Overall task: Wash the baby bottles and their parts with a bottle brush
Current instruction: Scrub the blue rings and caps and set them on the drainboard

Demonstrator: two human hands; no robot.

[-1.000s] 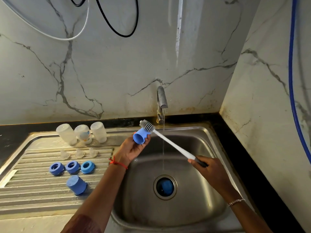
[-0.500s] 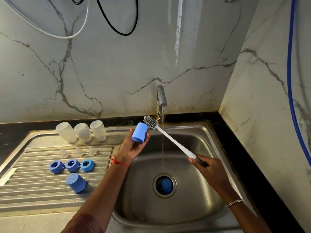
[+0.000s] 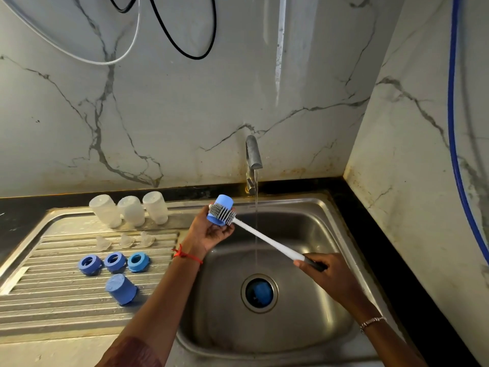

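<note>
The left grip (image 3: 211,235) holds a blue cap (image 3: 223,201), with running water (image 3: 256,221) just right of it, while the right grip (image 3: 328,276), closed on the brush (image 3: 264,241) handle, lays bristles across its outside to scrub; next, I think, turning or rinsing the cap.

The person's left hand (image 3: 211,234) and right hand (image 3: 328,274) were bare, and so were both forearms. A thin red thread (image 3: 186,255) was tied round the left wrist, with a small knot and a short loose end on it. Higher on the left arm, at the bottom edge of the view, a dark reddish-brown sleeve (image 3: 132,353) showed a faint lighter pattern, too blurred to make out. A slim bracelet (image 3: 371,322) of pale, silvery metal circled the right wrist; whether it was made of small links or beads could not be told.
</note>
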